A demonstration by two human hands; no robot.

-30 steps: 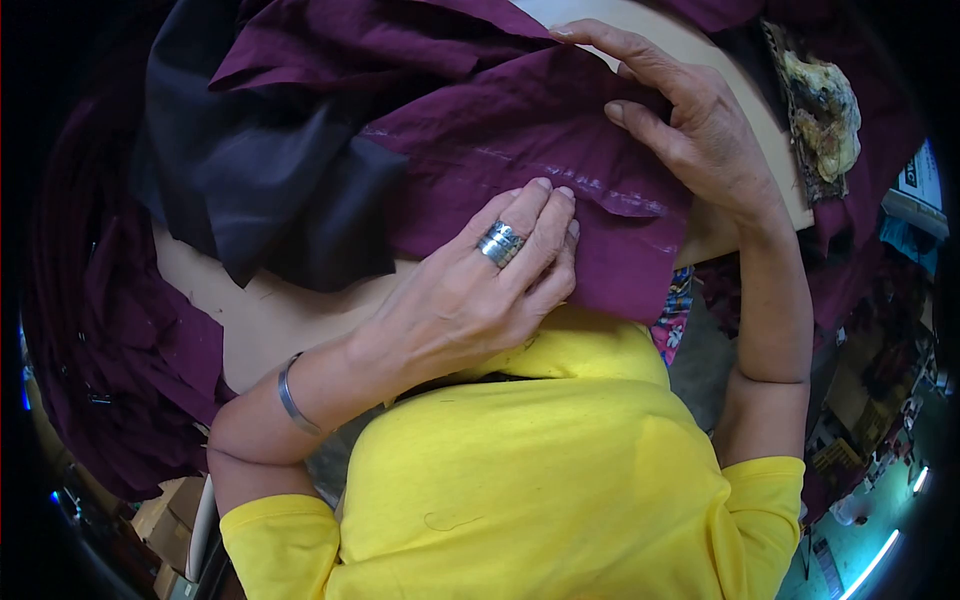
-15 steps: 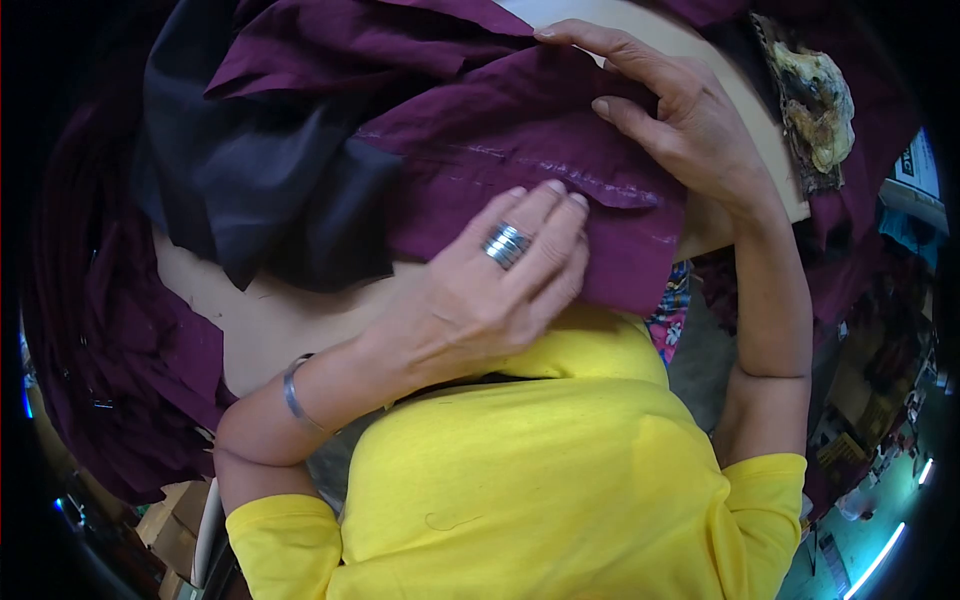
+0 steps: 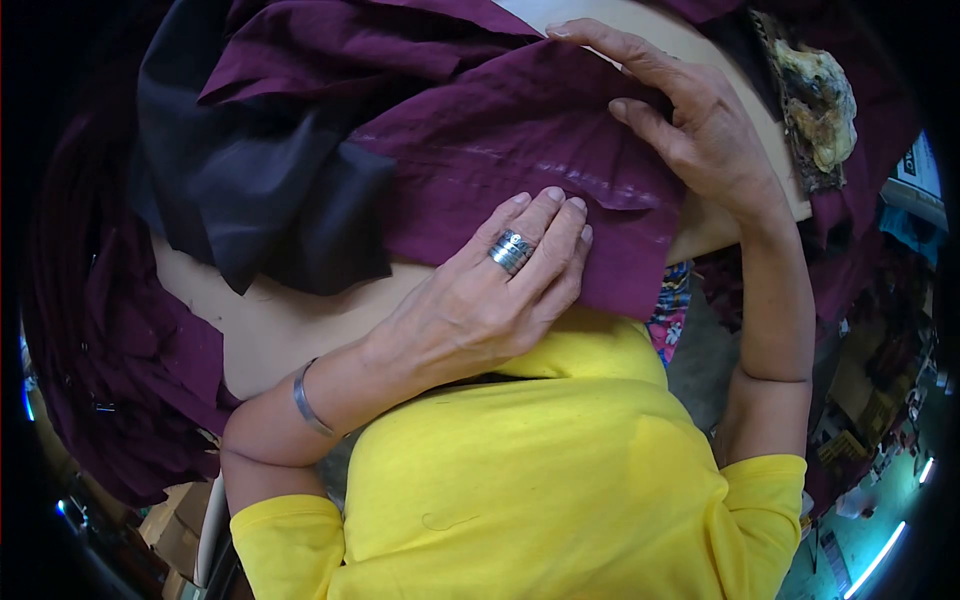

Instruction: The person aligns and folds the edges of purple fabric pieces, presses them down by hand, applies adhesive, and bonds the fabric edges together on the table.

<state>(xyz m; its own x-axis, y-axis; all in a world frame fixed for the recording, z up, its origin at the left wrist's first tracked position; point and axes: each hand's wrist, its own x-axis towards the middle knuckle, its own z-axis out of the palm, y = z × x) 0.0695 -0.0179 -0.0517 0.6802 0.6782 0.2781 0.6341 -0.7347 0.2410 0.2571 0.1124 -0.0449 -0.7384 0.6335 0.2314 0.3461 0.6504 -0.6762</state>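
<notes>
A maroon cloth [image 3: 470,130] lies over a tan board, with whitish marks along a crosswise seam and a small raised fold [image 3: 635,200] near its right end. My left hand [image 3: 500,280], with silver rings and a bangle, rests on the cloth just below the seam, its fingers side by side and laid out. Its thumb is hidden. My right hand [image 3: 690,120] arches at the cloth's upper right edge, thumb and fingers apart, the index fingertip by the edge. Black fabric [image 3: 260,190] joins or lies against the maroon cloth on the left; I cannot tell which.
The tan board [image 3: 270,320] extends under the cloth. A worn pad with yellowish stuffing [image 3: 820,110] sits at the upper right. More maroon cloth [image 3: 130,350] hangs in a heap on the left. Cardboard boxes [image 3: 175,530] stand at the lower left.
My left hand has shifted very slightly to the right on the cloth. My right hand has moved a little to the right, and the raised fold lies somewhat flatter.
</notes>
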